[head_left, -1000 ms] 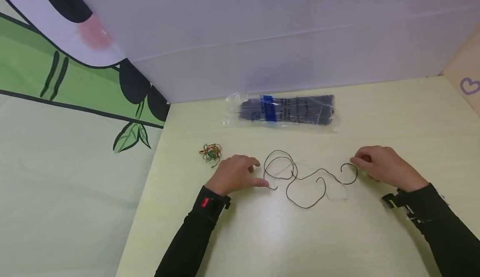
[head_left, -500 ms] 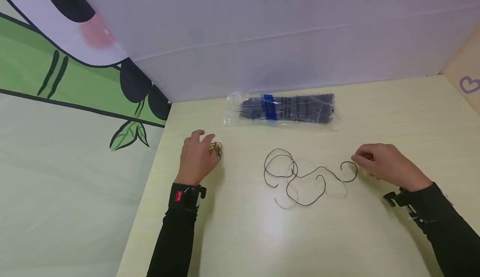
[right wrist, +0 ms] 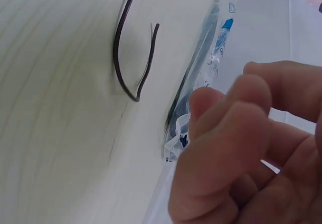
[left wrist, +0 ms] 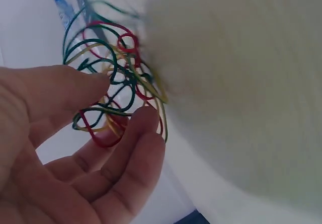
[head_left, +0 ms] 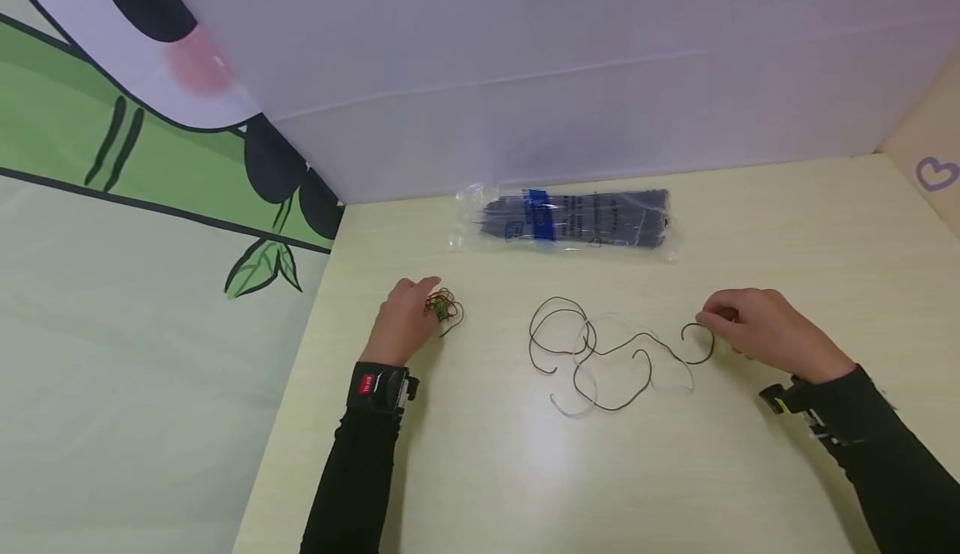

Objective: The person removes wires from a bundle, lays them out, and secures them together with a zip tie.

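In the left wrist view, the thumb and fingers of my left hand pinch a loose tangle of thin green, red and yellow wires. The head view shows the left hand at the table's left side, with the wire tangle poking out beyond its fingers. A long dark wire lies in loops mid-table, and a pale wire crosses it. Beside the dark wire's right-hand bend is my right hand. Its fingers are loosely curled, and no wire shows between them in the right wrist view.
A clear plastic bag of dark cable ties with a blue label lies along the back of the table. Behind it rises a pale backdrop, and a printed cartoon sheet hangs past the left edge.
My left hand has left the dark wire, moved left to the coloured wire tangle and taken hold of it, drawing it slightly right. My right hand has hardly moved.
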Demonstrator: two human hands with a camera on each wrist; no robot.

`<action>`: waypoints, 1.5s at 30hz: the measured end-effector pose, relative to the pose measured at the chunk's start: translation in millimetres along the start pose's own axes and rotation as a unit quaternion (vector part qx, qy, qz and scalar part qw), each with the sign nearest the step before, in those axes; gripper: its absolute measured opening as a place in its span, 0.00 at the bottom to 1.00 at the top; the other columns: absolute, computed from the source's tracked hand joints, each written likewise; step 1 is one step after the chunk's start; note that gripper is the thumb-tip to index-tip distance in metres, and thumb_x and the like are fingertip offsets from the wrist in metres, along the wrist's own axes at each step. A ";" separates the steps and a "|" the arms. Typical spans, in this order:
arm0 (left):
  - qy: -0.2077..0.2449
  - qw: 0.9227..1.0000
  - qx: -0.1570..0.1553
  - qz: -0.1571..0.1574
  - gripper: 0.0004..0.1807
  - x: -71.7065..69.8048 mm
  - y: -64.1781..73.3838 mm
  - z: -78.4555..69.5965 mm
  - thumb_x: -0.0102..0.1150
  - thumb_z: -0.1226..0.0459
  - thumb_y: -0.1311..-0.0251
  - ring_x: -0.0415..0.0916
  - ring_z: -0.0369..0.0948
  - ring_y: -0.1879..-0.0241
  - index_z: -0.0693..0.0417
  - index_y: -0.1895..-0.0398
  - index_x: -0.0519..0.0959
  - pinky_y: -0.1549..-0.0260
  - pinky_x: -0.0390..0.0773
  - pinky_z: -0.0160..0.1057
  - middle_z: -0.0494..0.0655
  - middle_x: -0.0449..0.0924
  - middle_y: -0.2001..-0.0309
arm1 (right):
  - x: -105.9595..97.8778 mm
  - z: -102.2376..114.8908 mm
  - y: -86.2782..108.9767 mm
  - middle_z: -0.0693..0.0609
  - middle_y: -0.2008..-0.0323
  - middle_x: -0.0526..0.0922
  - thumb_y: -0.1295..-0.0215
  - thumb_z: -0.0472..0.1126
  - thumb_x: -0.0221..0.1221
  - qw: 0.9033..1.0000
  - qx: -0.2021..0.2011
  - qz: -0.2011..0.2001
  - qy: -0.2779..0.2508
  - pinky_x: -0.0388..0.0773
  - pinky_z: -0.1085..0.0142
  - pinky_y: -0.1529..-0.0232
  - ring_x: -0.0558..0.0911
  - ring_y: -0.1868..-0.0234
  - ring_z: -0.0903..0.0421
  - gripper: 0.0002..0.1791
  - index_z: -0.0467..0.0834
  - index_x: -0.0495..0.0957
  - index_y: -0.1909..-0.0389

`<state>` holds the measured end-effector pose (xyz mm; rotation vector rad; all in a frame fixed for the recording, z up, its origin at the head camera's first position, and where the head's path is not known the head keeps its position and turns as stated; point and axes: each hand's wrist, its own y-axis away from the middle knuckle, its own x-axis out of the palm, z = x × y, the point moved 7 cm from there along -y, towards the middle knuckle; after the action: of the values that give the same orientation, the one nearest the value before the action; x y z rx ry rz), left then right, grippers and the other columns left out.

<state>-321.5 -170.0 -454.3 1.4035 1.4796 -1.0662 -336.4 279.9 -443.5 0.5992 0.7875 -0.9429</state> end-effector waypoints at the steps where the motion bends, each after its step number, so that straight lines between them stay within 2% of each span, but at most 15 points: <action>1: -0.007 1.000 0.004 0.003 0.29 2.3 -1.0 -2.7 0.58 0.71 0.42 0.76 0.49 0.64 0.50 0.35 0.74 0.67 0.78 0.46 0.58 0.76 0.55 | 1.1 0.7 -0.6 0.53 0.76 0.78 0.28 0.51 0.55 1.000 0.000 0.001 0.000 0.67 0.68 0.75 0.71 0.81 0.63 0.11 0.49 0.82 0.61; 5: -0.015 1.000 0.020 0.012 0.24 9.8 -3.3 -14.4 0.57 0.71 0.41 0.71 0.45 0.67 0.48 0.41 0.79 0.73 0.74 0.40 0.53 0.74 0.61 | 4.5 6.9 -3.1 0.53 0.74 0.79 0.28 0.50 0.55 1.000 -0.004 0.007 -0.003 0.68 0.69 0.75 0.71 0.79 0.63 0.11 0.50 0.82 0.62; 7: -0.014 1.000 0.026 0.000 0.19 9.1 -3.5 -19.3 0.58 0.71 0.42 0.70 0.44 0.67 0.49 0.47 0.83 0.74 0.73 0.39 0.52 0.73 0.64 | 4.9 11.0 -4.2 0.53 0.73 0.79 0.28 0.50 0.55 1.000 -0.008 0.006 -0.002 0.68 0.69 0.74 0.71 0.78 0.63 0.11 0.50 0.82 0.62; 9: -0.012 0.999 0.032 -0.027 0.17 3.6 -2.7 -24.8 0.59 0.71 0.43 0.69 0.43 0.67 0.51 0.51 0.84 0.75 0.73 0.37 0.51 0.73 0.66 | 5.4 15.9 -6.2 0.54 0.72 0.80 0.28 0.50 0.55 1.000 -0.018 0.000 0.001 0.67 0.69 0.73 0.71 0.77 0.64 0.10 0.50 0.82 0.61; 12: -0.004 0.996 0.045 -0.079 0.16 -11.1 1.8 -38.9 0.60 0.71 0.42 0.69 0.43 0.69 0.53 0.51 0.84 0.76 0.73 0.38 0.51 0.73 0.67 | 7.2 26.5 -11.6 0.55 0.71 0.81 0.28 0.47 0.55 0.999 -0.044 -0.009 0.009 0.68 0.69 0.70 0.72 0.75 0.64 0.08 0.51 0.82 0.62; 14: 0.005 0.992 0.061 -0.114 0.16 -23.8 6.6 -55.3 0.61 0.70 0.42 0.71 0.43 0.70 0.54 0.50 0.84 0.75 0.75 0.39 0.52 0.75 0.67 | 9.1 38.2 -17.5 0.56 0.70 0.82 0.29 0.44 0.56 0.997 -0.069 -0.018 0.018 0.71 0.69 0.68 0.74 0.73 0.65 0.06 0.51 0.82 0.62; 17: 0.021 0.984 0.094 -0.147 0.16 -38.7 14.8 -87.1 0.61 0.69 0.42 0.73 0.43 0.70 0.55 0.49 0.84 0.74 0.78 0.39 0.52 0.76 0.68 | 11.8 61.6 -26.8 0.56 0.66 0.83 0.31 0.39 0.58 0.992 -0.114 -0.037 0.034 0.75 0.68 0.65 0.76 0.69 0.64 0.06 0.51 0.83 0.61; 19: 0.022 0.981 0.116 -0.151 0.16 -43.1 19.4 -108.5 0.61 0.68 0.42 0.72 0.41 0.71 0.55 0.49 0.84 0.74 0.78 0.37 0.51 0.76 0.68 | 14.1 78.7 -31.8 0.57 0.64 0.84 0.32 0.38 0.59 0.988 -0.143 -0.052 0.039 0.76 0.67 0.64 0.77 0.67 0.64 0.07 0.50 0.83 0.59; 22: 0.019 0.980 0.143 -0.138 0.16 -41.4 24.4 -134.5 0.62 0.68 0.41 0.70 0.40 0.73 0.55 0.49 0.84 0.77 0.75 0.34 0.49 0.75 0.70 | 18.0 103.0 -37.1 0.58 0.62 0.83 0.32 0.40 0.60 0.981 -0.181 -0.071 0.031 0.76 0.67 0.64 0.76 0.67 0.65 0.07 0.51 0.83 0.56; 27: 0.016 0.978 0.171 -0.119 0.16 -32.1 28.7 -156.8 0.62 0.66 0.41 0.71 0.38 0.73 0.53 0.49 0.84 0.75 0.76 0.32 0.48 0.75 0.69 | 27.0 135.2 -42.1 0.60 0.62 0.81 0.33 0.45 0.62 0.971 -0.228 -0.070 0.007 0.73 0.70 0.68 0.73 0.69 0.66 0.09 0.52 0.82 0.54; 32: 0.022 0.974 0.191 -0.123 0.16 -30.0 31.0 -162.6 0.62 0.66 0.41 0.71 0.36 0.75 0.52 0.49 0.84 0.76 0.74 0.31 0.47 0.75 0.69 | 33.3 146.5 -41.9 0.61 0.65 0.81 0.33 0.42 0.61 0.957 -0.276 -0.087 0.017 0.74 0.70 0.66 0.74 0.68 0.67 0.05 0.53 0.83 0.59; 35: 0.018 0.974 0.186 -0.131 0.16 -30.8 29.1 -157.9 0.61 0.67 0.41 0.71 0.37 0.75 0.52 0.49 0.84 0.78 0.73 0.31 0.47 0.74 0.69 | 31.0 142.0 -39.8 0.61 0.66 0.80 0.32 0.38 0.59 0.954 -0.281 -0.101 0.018 0.73 0.69 0.65 0.73 0.68 0.68 0.06 0.53 0.82 0.64; 40: 0.010 0.976 0.144 -0.163 0.17 -37.4 24.4 -131.4 0.59 0.72 0.41 0.75 0.41 0.73 0.53 0.48 0.84 0.77 0.76 0.35 0.51 0.75 0.67 | 17.5 124.7 -33.8 0.64 0.69 0.74 0.35 0.32 0.55 0.957 -0.262 -0.125 -0.003 0.68 0.72 0.69 0.68 0.72 0.68 0.12 0.54 0.78 0.69; 45: 0.018 0.978 0.098 -0.183 0.18 -46.8 20.4 -103.8 0.59 0.73 0.42 0.76 0.43 0.71 0.54 0.48 0.84 0.75 0.79 0.39 0.53 0.75 0.67 | 0.3 109.3 -27.6 0.64 0.71 0.72 0.40 0.26 0.53 0.953 -0.255 -0.165 -0.005 0.64 0.74 0.69 0.66 0.72 0.68 0.17 0.55 0.75 0.72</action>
<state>-299.7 -85.3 -378.5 1.3155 1.7430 -1.4532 -325.2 185.3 -383.2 0.0089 1.0967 -0.9910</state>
